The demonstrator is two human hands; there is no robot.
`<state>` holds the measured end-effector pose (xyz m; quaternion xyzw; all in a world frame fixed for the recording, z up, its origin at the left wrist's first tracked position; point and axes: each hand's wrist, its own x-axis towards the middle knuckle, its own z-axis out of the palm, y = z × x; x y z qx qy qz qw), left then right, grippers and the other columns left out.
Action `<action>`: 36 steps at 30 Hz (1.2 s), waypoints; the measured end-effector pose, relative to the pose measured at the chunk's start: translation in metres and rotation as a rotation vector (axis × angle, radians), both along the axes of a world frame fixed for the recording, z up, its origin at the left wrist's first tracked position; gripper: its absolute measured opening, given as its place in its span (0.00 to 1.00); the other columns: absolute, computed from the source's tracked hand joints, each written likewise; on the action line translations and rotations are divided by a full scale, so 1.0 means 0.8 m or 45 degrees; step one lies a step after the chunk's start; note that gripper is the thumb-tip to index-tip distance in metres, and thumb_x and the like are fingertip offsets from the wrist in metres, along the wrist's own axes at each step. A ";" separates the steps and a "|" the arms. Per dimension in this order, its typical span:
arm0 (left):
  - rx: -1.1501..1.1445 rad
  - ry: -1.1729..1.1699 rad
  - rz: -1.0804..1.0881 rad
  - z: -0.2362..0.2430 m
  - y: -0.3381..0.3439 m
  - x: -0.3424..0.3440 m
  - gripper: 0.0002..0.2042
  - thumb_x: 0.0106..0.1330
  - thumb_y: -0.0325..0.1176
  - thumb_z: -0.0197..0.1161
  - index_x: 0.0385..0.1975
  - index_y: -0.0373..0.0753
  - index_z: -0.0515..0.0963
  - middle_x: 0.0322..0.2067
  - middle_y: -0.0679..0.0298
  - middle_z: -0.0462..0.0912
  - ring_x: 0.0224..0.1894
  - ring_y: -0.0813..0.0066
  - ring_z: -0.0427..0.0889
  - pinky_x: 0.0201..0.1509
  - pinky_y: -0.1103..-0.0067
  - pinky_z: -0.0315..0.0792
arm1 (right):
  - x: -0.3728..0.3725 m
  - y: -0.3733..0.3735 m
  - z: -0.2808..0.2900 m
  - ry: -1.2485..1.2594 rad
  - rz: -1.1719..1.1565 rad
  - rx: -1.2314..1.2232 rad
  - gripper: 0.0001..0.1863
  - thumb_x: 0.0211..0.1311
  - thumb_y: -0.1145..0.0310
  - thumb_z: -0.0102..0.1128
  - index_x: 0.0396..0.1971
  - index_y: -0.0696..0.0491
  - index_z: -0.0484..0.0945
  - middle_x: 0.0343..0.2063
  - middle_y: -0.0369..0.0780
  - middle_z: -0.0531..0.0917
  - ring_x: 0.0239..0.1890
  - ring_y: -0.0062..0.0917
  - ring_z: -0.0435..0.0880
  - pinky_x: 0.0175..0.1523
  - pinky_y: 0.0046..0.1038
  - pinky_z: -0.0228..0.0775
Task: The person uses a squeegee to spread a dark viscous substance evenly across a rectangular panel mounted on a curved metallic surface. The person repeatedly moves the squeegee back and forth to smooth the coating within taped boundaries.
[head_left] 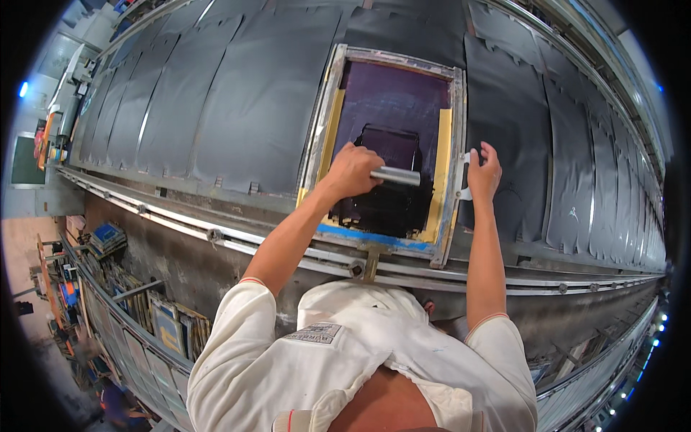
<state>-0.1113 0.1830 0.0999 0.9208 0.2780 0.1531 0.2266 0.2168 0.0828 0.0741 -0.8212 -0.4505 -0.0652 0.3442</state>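
Observation:
A screen-printing frame (400,58) lies in front of me on the long table, its mesh (396,90) dark purple. Yellow tape (444,144) lines its sides, and blue tape (374,237) runs along the near edge. My left hand (353,171) is closed around a squeegee (403,176) with a silvery bar, held over the mesh. Wet black ink (381,209) covers the near half of the screen. At the frame's right side, my right hand (486,173) has its fingers apart beside a white handle (466,193); whether it touches the handle is hard to tell.
Black sheets (252,93) lie in a row along the table to both sides of the frame. Metal rails (230,237) follow the table's near edge. Behind me at the lower left, several framed screens (167,324) stand in a rack, and another person (119,403) is farther off.

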 end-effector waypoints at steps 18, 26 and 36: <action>0.088 -0.162 0.288 -0.002 -0.148 -0.055 0.30 0.41 0.24 0.74 0.52 0.45 0.82 0.50 0.67 0.84 0.50 0.63 0.80 0.53 0.68 0.72 | -0.005 0.012 0.071 1.145 0.037 0.034 0.10 0.74 0.62 0.63 0.43 0.54 0.83 0.20 0.29 0.75 0.16 0.09 0.66 0.19 0.20 0.55; 0.169 -0.044 0.363 0.013 -0.066 -0.132 0.22 0.45 0.23 0.74 0.43 0.46 0.86 0.44 0.72 0.88 0.48 0.68 0.82 0.52 0.68 0.69 | -0.112 0.062 -0.023 1.300 0.187 0.263 0.10 0.73 0.64 0.63 0.43 0.55 0.83 0.21 0.30 0.76 0.18 0.13 0.70 0.21 0.23 0.60; 0.177 0.035 0.254 0.015 -0.089 -0.219 0.25 0.41 0.22 0.75 0.44 0.46 0.85 0.45 0.71 0.88 0.48 0.67 0.83 0.53 0.69 0.70 | -0.160 0.102 -0.023 1.124 0.102 0.163 0.11 0.71 0.63 0.62 0.40 0.56 0.83 0.20 0.32 0.79 0.19 0.14 0.72 0.27 0.26 0.63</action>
